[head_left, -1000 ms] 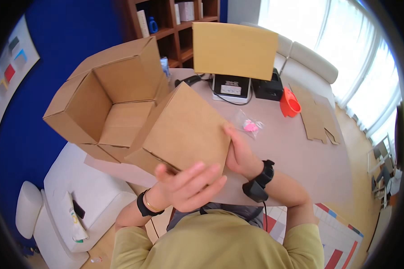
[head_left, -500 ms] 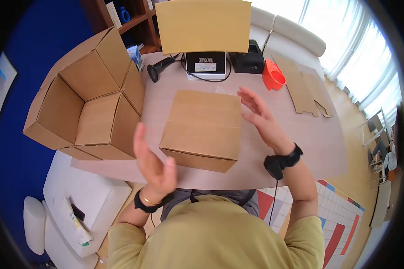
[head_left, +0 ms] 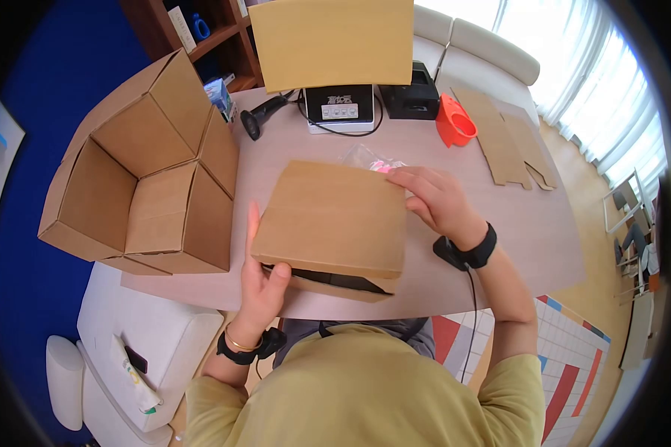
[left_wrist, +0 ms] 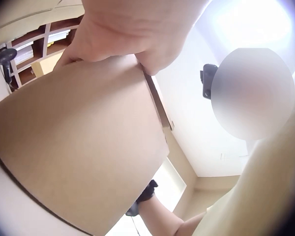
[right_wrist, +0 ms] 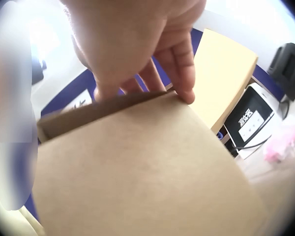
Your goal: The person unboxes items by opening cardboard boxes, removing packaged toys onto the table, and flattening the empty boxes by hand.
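Observation:
A brown cardboard box (head_left: pixel 335 216) is near the front of the table, its top flap raised a little so that a dark gap shows along the front edge. My left hand (head_left: pixel 262 289) grips its front left corner, thumb at the front and fingers along the side. At the back right corner my right hand (head_left: pixel 441 201) holds the flap's edge, fingers over the top. The right wrist view shows those fingers hooked over the edge of the box top (right_wrist: pixel 137 162), with a gap beneath it. The inside of the box is hidden.
On the left stands a larger open cardboard box (head_left: pixel 164 208). Behind are a barcode scanner (head_left: pixel 257 119), a black-and-white device (head_left: pixel 340 108), a yellow panel (head_left: pixel 332 45) and a black dock (head_left: pixel 410 97). A red holder (head_left: pixel 455 123), flat cardboard (head_left: pixel 503 145) and a plastic bag with pink contents (head_left: pixel 380 164) lie rightward.
The small box was tilted in the hands, then sat on the table with both hands apart from it. Now both hands grip it and its top flap has lifted at the front.

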### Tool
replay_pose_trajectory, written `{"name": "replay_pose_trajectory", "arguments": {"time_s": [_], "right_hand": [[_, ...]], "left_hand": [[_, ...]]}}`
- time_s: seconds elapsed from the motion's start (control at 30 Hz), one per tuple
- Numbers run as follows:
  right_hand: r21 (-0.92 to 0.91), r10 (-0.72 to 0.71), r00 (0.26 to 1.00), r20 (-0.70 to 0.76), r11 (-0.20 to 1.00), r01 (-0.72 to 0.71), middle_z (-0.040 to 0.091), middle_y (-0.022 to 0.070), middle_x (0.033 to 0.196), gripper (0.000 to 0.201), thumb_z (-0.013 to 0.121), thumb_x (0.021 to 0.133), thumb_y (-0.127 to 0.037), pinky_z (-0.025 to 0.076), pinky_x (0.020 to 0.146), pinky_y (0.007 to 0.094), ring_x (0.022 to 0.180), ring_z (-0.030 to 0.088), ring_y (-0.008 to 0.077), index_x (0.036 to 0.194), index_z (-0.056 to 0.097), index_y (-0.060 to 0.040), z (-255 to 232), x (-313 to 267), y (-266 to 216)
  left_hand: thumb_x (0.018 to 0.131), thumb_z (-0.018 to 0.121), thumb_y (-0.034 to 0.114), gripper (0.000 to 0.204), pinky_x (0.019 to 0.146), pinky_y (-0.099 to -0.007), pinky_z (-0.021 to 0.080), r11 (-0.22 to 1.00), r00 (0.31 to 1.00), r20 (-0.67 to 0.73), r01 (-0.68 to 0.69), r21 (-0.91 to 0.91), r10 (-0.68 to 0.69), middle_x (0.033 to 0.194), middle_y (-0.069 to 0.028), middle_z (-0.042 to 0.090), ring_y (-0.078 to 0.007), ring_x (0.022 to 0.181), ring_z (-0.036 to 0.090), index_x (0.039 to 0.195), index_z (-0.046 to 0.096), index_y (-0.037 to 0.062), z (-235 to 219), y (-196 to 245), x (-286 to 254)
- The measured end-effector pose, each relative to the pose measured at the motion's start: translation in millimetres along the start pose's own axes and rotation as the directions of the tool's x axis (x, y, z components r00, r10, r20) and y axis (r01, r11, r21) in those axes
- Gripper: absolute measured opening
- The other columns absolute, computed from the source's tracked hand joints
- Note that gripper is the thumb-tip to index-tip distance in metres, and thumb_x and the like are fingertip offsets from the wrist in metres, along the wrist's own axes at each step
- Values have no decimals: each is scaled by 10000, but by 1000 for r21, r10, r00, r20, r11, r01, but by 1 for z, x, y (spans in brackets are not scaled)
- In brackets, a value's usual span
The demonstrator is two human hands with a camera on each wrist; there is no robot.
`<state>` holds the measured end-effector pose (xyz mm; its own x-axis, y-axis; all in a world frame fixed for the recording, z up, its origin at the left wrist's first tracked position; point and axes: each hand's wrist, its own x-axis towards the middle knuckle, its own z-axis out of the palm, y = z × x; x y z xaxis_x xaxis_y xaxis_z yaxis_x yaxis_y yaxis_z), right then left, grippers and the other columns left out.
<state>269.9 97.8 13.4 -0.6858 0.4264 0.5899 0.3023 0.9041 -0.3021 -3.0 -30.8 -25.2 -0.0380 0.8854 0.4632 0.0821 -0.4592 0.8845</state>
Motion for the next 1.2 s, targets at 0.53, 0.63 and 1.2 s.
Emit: {"name": "replay_pose_trajectory", "arguments": {"time_s": [0.53, 0.63, 1.2], "right_hand": [[652, 734, 679, -26, 527, -545, 614, 110, 1011, 326, 496, 949, -255, 418, 859, 302, 957, 555, 192, 1164, 550, -15, 10, -39, -2], [-32, 679, 689, -254, 706, -707, 606, 155, 897, 248, 508, 933, -231, 456, 733, 321, 789, 577, 231, 984, 612, -11, -45, -31, -17], [-943, 122, 961, 246, 258, 209, 543, 45, 633, 68, 604, 648, -117, 396, 534, 314, 639, 551, 205, 676, 562, -71, 18, 101, 8]], "left_hand": [[883, 490, 19, 710, 1068, -341, 291, 792, 946, -56, 235, -564, -320, 1417, -156, 352, -244, 1285, 382, 1474, 101, 77, 11, 30, 10], [875, 518, 92, 702, 1036, -377, 340, 667, 892, -53, 296, -684, -450, 1403, -169, 364, -249, 1258, 414, 1468, 142, 81, 9, 21, 11], [876, 516, 124, 601, 1002, -365, 326, 874, 938, -21, 313, -371, -345, 1403, -112, 343, -203, 1237, 391, 1429, 282, 123, -7, -12, 31]]}}
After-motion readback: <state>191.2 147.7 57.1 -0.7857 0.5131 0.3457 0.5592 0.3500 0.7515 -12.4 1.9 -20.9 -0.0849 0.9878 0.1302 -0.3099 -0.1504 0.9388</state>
